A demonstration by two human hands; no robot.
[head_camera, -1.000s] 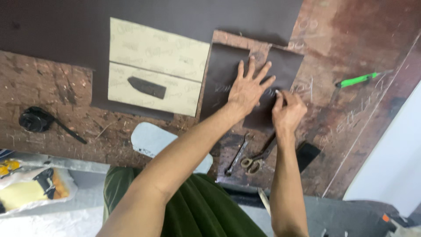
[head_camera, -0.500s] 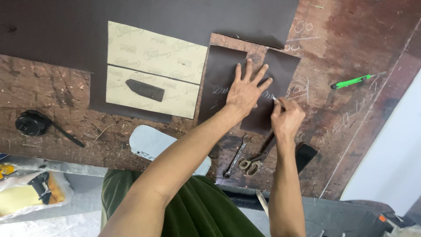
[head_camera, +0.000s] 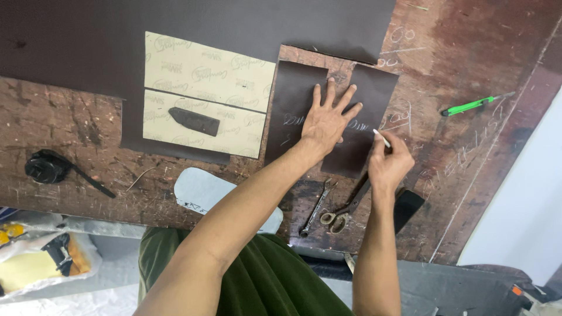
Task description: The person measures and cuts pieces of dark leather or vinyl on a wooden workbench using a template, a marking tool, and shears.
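Note:
My left hand [head_camera: 329, 118] lies flat with fingers spread on a dark brown leather piece [head_camera: 298, 93], which rests on the scarred wooden workbench [head_camera: 468, 152]. Faint white marks show on the leather by my palm. My right hand [head_camera: 389, 161] is closed around a thin white marking pencil [head_camera: 381, 138], whose tip points at the leather's right part just beside my left hand.
Two beige card sheets [head_camera: 205, 76] lie left on a large dark leather sheet [head_camera: 175, 17], with a small dark stone [head_camera: 194, 120] on them. Scissors [head_camera: 345, 208] and a wrench [head_camera: 315, 208] lie near the front edge. A green pen [head_camera: 471, 106] lies right, a black tape roll [head_camera: 44, 168] left.
The view has shifted slightly. My right hand with the pencil has edged a little right along the leather; my left hand stays pressed flat.

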